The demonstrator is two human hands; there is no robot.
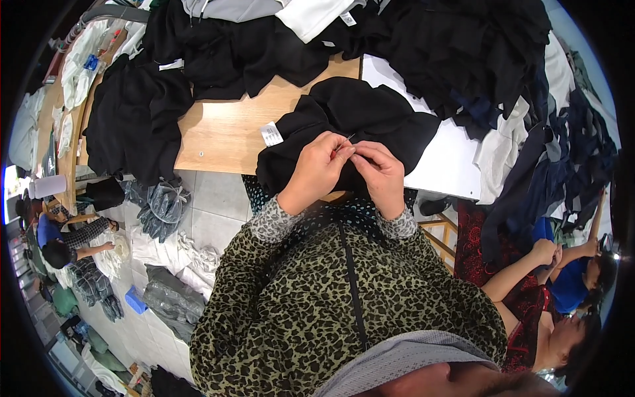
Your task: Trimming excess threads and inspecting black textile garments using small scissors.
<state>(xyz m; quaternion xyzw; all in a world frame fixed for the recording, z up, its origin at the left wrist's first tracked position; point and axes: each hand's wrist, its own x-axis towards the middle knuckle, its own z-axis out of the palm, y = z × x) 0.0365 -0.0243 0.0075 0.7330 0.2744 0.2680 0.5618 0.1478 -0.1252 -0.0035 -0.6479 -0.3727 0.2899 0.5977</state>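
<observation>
Both hands meet in front of me, over a black garment (357, 106) bunched at the table's near edge. My left hand (319, 165) is closed in a pinch around a thin dark pointed tool (350, 138), whose tip shows past the fingers; its exact kind is too small to make out. The fingertips of my right hand (380, 173) are pressed together right beside that tip. Whatever they pinch is hidden or too fine to see. A white label (270, 134) sticks out from the garment's left side.
More black garments (225, 56) pile along the wooden table's (228, 135) far side and on the white table section (443, 159) at right. Navy cloth (562, 159) hangs farther right, near seated co-workers. Plastic-wrapped bundles (165, 205) and a blue basket (135, 300) lie on the floor at left.
</observation>
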